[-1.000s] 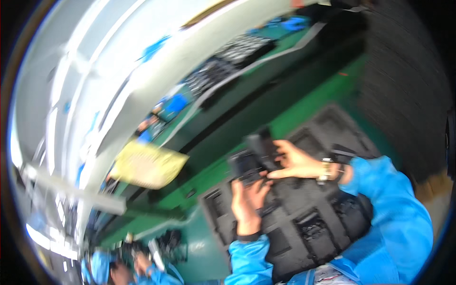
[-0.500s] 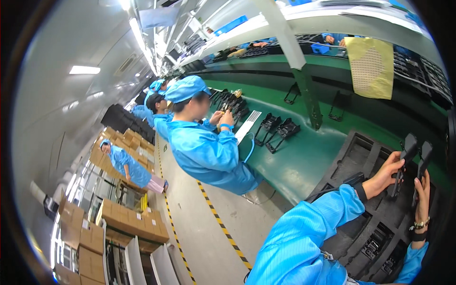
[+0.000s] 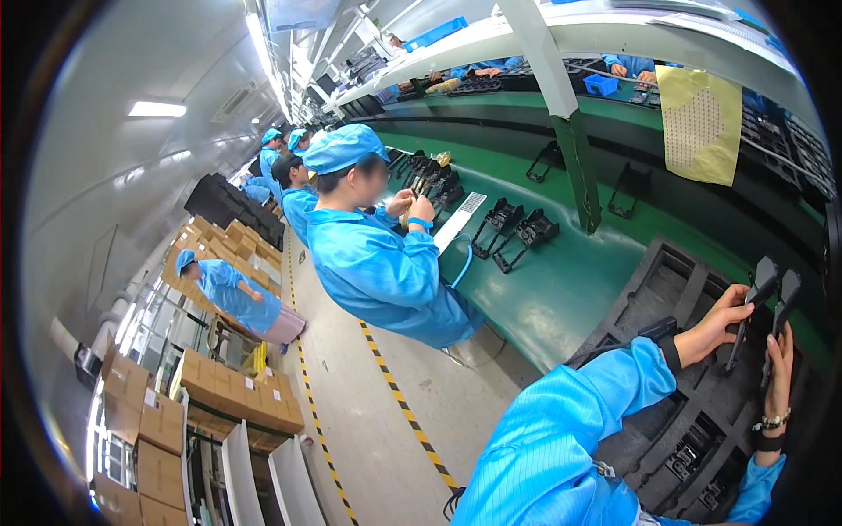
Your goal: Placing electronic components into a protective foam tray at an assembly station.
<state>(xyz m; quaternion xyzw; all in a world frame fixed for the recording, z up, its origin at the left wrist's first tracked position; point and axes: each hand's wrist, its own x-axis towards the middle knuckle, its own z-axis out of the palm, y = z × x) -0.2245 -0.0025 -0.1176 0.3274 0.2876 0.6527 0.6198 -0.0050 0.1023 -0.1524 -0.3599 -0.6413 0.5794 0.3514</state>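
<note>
At the right, my left hand [image 3: 713, 332] is closed around a long black plastic piece [image 3: 752, 298] that stands on a slant, its wide end up. My right hand [image 3: 777, 375] grips a matching black piece [image 3: 782, 302] beside it. Whether the two pieces join into one bracket I cannot tell. Both are held above a dark grey moulded tray [image 3: 633, 294] with recesses. Black parts [image 3: 691, 454] lie in its near compartments, partly hidden by my sleeves.
Black brackets [image 3: 526, 237] lie on the green bench [image 3: 561, 289] beside a white strip [image 3: 460, 219]. A co-worker [image 3: 368, 272] in blue sits on the left. A post [image 3: 574, 167] rises behind, next to a hanging yellow sheet [image 3: 702, 131]. Cartons [image 3: 237, 399] stand across the aisle.
The view has shifted slightly. My hands and the black pieces stay nearly in place, a little lower in the picture. A person in the aisle has turned and moved.
</note>
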